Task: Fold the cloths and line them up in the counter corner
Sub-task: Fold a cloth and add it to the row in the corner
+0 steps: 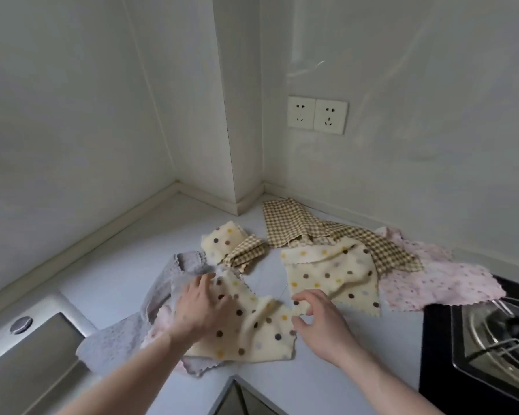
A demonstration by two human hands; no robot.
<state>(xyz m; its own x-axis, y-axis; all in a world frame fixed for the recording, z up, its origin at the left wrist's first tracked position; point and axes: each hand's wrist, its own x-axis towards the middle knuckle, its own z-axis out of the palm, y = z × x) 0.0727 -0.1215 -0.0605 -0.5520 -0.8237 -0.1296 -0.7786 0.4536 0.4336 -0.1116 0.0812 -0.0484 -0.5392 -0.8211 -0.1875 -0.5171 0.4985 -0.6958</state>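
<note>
Pale grey counter point(126, 265), corner run: nothing folded, nothing lined up by the wall; the whole task is judged still ahead.

- Pink cloth point(438, 280), largest loose piece, far right of the hands, crumpled, one edge hanging over the black stove point(462, 339); it needs pulling clear of the burner.
- Grey cloth point(114, 339), under and left of the left hand point(198, 307), rumpled, close to the steel sink point(36, 354).
- Checked cloth point(327, 232), beyond the right hand, sprawled in the corner itself, taking the spot where the row should go.
- Dotted cream cloth point(252, 330), between both hands, lying on the grey one; left hand presses flat on it, fingers straight; right hand point(318, 319) pinches its near-right edge with thumb and curled fingers.
- Second dotted cloth point(333, 274), just beyond the right hand, creased.
- Two small bunched pieces, dotted point(222, 238) and checked point(246, 253), beyond the left hand.
- Wall sockets point(316, 115), above the corner.
</note>
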